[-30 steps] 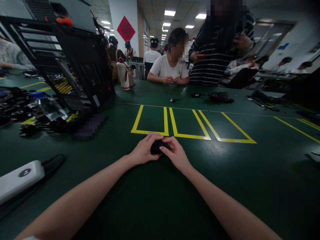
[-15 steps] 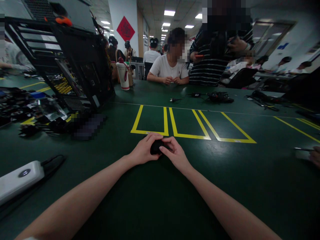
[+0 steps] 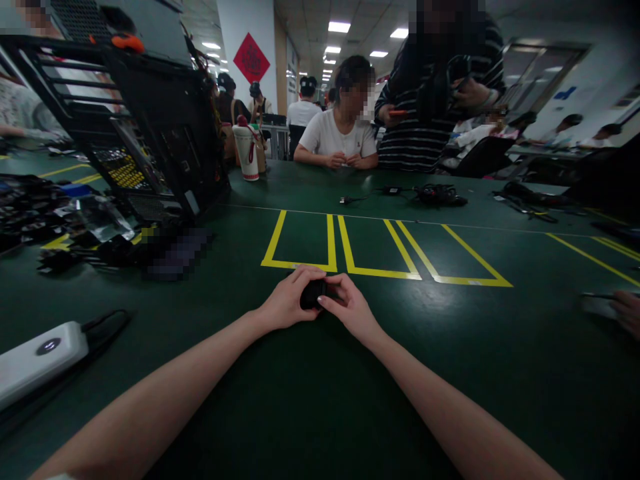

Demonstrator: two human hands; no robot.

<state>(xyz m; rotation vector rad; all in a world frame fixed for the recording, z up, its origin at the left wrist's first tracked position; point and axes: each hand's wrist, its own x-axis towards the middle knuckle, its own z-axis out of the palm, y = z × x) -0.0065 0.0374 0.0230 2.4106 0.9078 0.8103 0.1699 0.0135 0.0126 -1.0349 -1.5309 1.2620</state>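
Observation:
Between my two hands is a small black rounded object (image 3: 312, 295), its kind too dark to make out. My left hand (image 3: 289, 299) curls around its left side, fingers over the far edge and thumb along the near edge. From the right, my right hand (image 3: 350, 307) pinches it, with the thumb resting on its near right face and the fingertips at the far right edge. Both hands are low over the green table (image 3: 310, 400), just in front of yellow tape outlines (image 3: 385, 274). Much of the object is hidden by my fingers.
At the left stand a black computer case (image 3: 185, 153) and a heap of black parts (image 3: 30, 207). A white power bank (image 3: 45, 360) with a cable lies near left. Beyond are a paper cup (image 3: 247, 153) and coiled cables (image 3: 440, 195). Another person's hand (image 3: 629, 310) is at right.
My hands stay almost in place; my right thumb has shifted slightly on the black object. At the far right, the other person's hand and the thing it holds have moved a little left.

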